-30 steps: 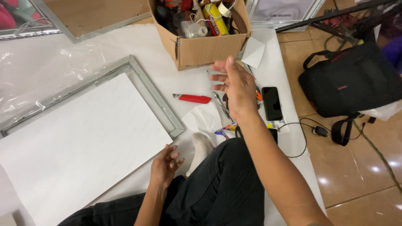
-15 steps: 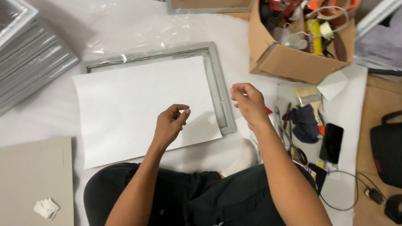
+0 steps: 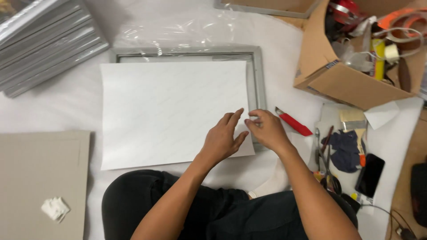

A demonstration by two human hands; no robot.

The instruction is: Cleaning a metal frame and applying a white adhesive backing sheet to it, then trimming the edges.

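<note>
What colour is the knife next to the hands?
Red, with a silver blade tip: the knife shows clearly in the head view, just beside the right hand.

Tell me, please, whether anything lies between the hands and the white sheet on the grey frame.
Nothing visible does: the left hand rests flat on the large white paper sheet, and the right hand pinches its right edge over the grey rectangular frame.

A white sheet-covered floor (image 3: pixel 66 111) carries a grey frame (image 3: pixel 260 80) under white paper (image 3: pixel 169 111), stacked frames (image 3: pixel 44 49), grey board (image 3: pixel 40 178), cardboard box (image 3: pixel 351 84), red cutter (image 3: pixel 296 123), black phone (image 3: pixel 369 175)
</note>
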